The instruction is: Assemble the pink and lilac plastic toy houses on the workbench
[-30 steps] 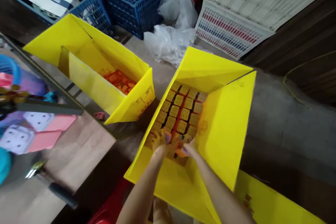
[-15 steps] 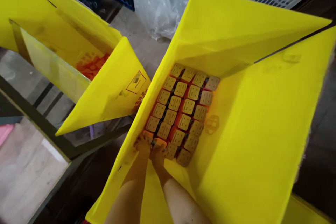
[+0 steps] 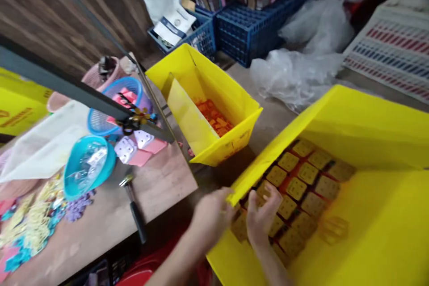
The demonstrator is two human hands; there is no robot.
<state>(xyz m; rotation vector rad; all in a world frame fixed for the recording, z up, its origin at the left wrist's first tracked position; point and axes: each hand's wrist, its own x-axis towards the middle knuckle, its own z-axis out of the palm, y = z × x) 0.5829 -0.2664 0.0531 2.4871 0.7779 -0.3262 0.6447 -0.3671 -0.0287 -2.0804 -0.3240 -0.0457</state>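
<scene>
A large yellow box [image 3: 368,111] stands at the lower right, open at the top. Its bottom is packed with rows of small tan-and-orange packs [image 3: 296,187]. My left hand [image 3: 211,214] is at the box's near-left wall, fingers curled round its edge. My right hand [image 3: 263,214] is inside the box with bent fingers pressed down on the nearest packs; blur hides whether it holds one. A second, smaller yellow box [image 3: 234,107] stands behind to the left with loose orange pieces [image 3: 212,116] at its bottom.
To the left, a wooden table [image 3: 161,183] carries a hammer [image 3: 136,210], a turquoise bowl [image 3: 87,165], a blue basket [image 3: 110,107] and small coloured bits. Blue crates [image 3: 248,31], crumpled plastic bags [image 3: 295,76] and a white crate [image 3: 392,49] lie behind.
The view has swung left and pulled back, so the table shows again. My left hand has come out of the big box to its wall; my right hand stays on the packs.
</scene>
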